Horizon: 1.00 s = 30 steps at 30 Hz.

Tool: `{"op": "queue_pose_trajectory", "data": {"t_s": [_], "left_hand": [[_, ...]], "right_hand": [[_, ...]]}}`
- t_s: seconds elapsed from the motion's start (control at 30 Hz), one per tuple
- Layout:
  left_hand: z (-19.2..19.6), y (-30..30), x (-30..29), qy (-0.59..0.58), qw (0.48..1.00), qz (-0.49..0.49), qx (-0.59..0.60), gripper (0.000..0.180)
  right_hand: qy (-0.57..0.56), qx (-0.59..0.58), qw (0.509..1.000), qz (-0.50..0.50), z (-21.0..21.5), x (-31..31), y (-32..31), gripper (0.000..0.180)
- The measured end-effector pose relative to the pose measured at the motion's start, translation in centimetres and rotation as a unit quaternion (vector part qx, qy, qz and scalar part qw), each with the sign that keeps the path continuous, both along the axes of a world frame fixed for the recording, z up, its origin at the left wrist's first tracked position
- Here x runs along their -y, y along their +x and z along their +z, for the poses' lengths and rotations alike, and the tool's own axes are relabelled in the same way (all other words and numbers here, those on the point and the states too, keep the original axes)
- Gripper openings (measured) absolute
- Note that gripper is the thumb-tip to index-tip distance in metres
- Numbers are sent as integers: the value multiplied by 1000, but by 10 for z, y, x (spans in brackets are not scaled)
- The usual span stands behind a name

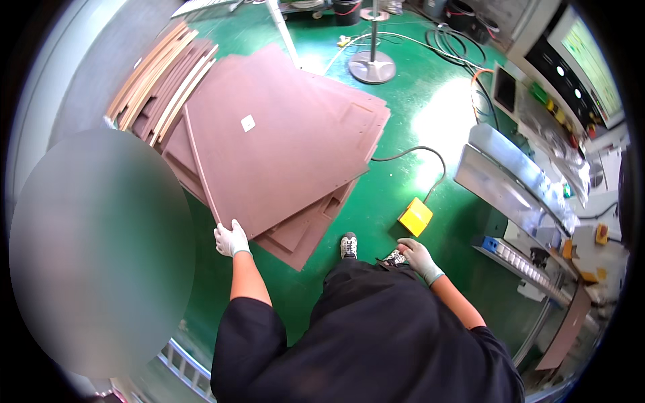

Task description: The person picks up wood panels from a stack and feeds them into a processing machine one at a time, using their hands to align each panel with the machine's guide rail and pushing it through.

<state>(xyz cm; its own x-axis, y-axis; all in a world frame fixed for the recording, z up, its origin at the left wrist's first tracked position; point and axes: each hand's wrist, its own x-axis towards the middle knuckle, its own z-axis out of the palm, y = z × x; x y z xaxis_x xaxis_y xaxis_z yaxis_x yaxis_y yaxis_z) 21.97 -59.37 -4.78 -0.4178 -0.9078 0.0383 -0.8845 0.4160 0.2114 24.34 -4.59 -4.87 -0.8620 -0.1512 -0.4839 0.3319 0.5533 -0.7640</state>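
Several brown sheet panels lie in a skewed stack ahead of me. The top brown panel [282, 154] has a raised lip along its left edge and a small white label [248, 123]. At its near left corner is my left hand [232, 240], in a pale glove, with fingers closed on the panel's edge. My right hand [418, 258], gloved too, hangs beside my right shoe with nothing visible in it and its fingers loosely bent. Just beyond it a yellow foot pedal [415, 216] sits on the green floor, joined to a dark cable [435, 158].
More brown panels [161, 91] with wooden strips lean against the left wall. A round-based metal stand [372, 67] is beyond the stack. At right stands a machine with a long metal guard [514, 181]. Coiled hoses [457, 47] lie at the back; a blurred oval covers the left.
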Motion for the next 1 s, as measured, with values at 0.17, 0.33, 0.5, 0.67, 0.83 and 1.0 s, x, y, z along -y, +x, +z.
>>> {"op": "queue_pose_trajectory", "data": {"t_s": [0.17, 0.33, 0.5, 0.67, 0.83, 1.0], "left_hand": [[-47, 45, 78, 179, 968, 49, -169, 55], [-39, 59, 66, 416, 889, 38, -189, 59], [-18, 80, -15, 524, 838, 9, -152, 65], [-8, 109, -95, 603, 795, -35, -55, 71], [15, 76, -132, 543, 811, -213, 42, 54], [-5, 42, -94, 498, 849, -172, -42, 51]], "right_hand": [[20, 29, 997, 73, -6, 25, 17, 33], [-84, 174, 981, -6, -60, 14, 45, 37], [-129, 168, 977, 11, -102, 23, 36, 39], [-283, 252, 924, -38, -31, 91, -12, 55], [-373, 264, 889, -25, -9, 149, -46, 52], [-420, 269, 848, -180, -17, 164, -53, 51]]}}
